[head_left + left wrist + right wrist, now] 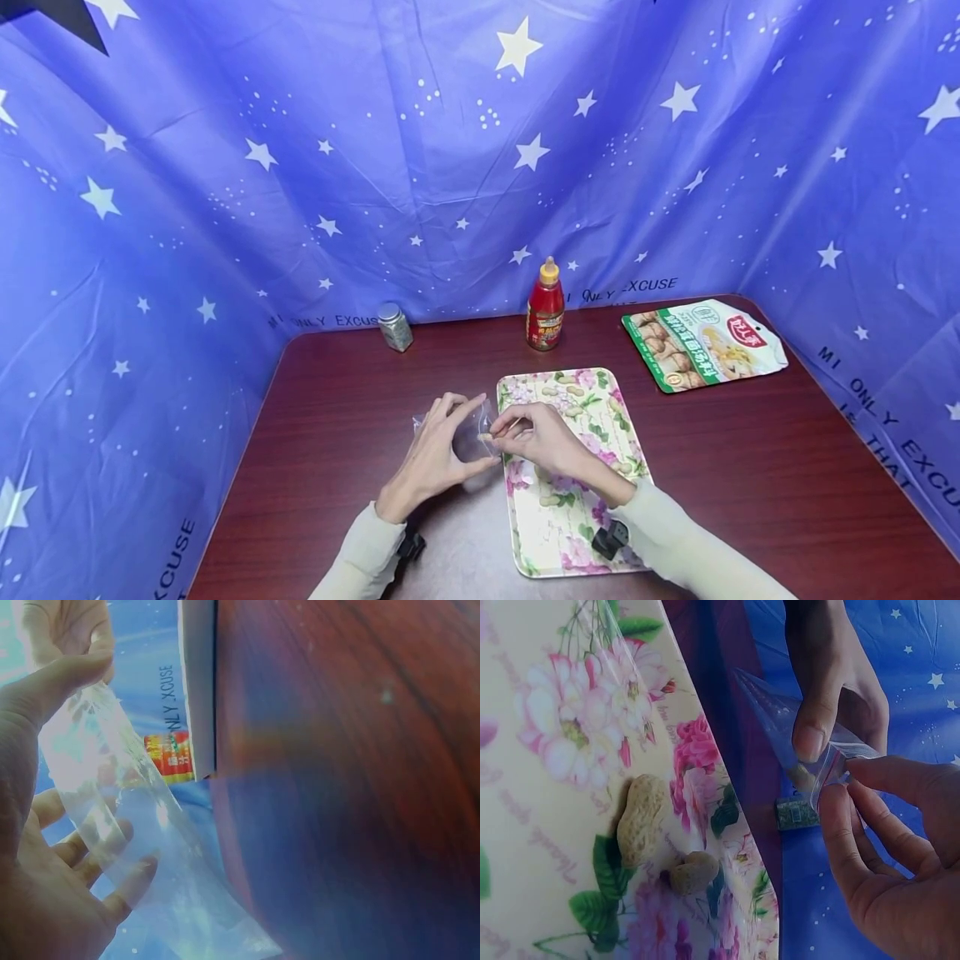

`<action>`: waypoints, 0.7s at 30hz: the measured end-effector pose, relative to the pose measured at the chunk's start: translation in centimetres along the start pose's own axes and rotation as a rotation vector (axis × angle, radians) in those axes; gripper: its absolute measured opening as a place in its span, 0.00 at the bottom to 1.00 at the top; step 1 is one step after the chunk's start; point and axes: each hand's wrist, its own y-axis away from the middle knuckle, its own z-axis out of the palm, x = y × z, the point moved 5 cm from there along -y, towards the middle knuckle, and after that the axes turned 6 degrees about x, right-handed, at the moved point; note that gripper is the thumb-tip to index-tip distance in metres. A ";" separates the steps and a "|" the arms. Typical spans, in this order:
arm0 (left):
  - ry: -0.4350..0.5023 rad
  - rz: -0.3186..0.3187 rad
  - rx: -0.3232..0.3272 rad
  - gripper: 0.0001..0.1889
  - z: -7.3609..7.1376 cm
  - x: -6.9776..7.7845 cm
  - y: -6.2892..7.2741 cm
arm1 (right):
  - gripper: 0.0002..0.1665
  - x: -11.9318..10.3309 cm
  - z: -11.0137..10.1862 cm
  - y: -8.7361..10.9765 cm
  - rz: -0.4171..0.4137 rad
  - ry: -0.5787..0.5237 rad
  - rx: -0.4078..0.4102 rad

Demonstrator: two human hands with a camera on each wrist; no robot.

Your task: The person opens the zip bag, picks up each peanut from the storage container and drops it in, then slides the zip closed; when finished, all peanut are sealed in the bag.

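A clear zip-lock bag (468,440) is held up at the left edge of the floral tray (534,533). My left hand (429,454) holds the bag between its thumb and spread fingers, which show through the plastic in the left wrist view. With thumb and fingertips my right hand (546,440) pinches at the bag's mouth, by the red zip line. A small tan peanut (801,778) shows through the plastic near the left thumb. On the tray lie several peanuts, among them a long peanut (643,821) and a smaller peanut (695,871) in the right wrist view.
Behind the tray stands a red sauce bottle (545,312) with a yellow cap. A small glass jar (395,329) is at the back left of the dark red table (330,433). A green and white food pouch (705,346) lies at the back right. Blue starred cloth (420,167) surrounds the table.
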 end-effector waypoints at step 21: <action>0.019 0.004 0.014 0.52 -0.5 -0.3 0.0 | 0.07 2.8 -4.7 0.0 0.091 0.134 0.076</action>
